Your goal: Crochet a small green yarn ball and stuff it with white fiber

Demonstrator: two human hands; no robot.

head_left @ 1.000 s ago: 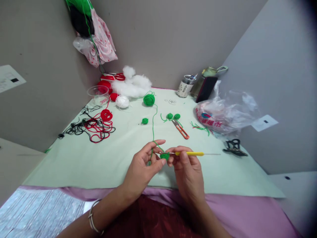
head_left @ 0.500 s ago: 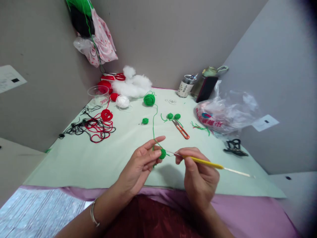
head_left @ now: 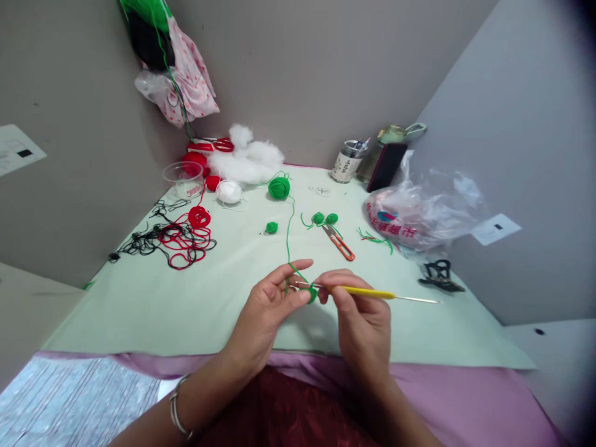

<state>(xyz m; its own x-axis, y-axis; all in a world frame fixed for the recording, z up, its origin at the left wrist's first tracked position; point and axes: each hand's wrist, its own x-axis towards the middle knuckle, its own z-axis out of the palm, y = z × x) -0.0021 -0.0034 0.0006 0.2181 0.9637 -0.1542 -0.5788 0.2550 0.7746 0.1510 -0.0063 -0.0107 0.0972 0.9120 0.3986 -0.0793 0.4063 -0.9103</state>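
A small green crochet piece (head_left: 312, 294) is pinched between the thumb and fingers of my left hand (head_left: 270, 305). Over its raised index finger runs green yarn (head_left: 288, 234), which leads back to a green yarn ball (head_left: 279, 187). My right hand (head_left: 362, 311) grips a crochet hook (head_left: 367, 292) by its yellow handle, holding it nearly level. The hook's thin metal tip lies at the top of the crochet piece, pointing left. Part of the piece is hidden behind my left thumb.
Orange thread snips (head_left: 342, 243) lie beside two small green balls (head_left: 325, 218). Tangled black and red yarn (head_left: 179, 236) spreads at the left. White stuffing (head_left: 249, 160) is at the back, and a plastic bag (head_left: 410, 217) and black hair clip (head_left: 441, 275) at the right.
My right hand has moved left with the hook, bringing its tip across the crochet piece. The piece has tilted and shifted slightly right in my left hand.
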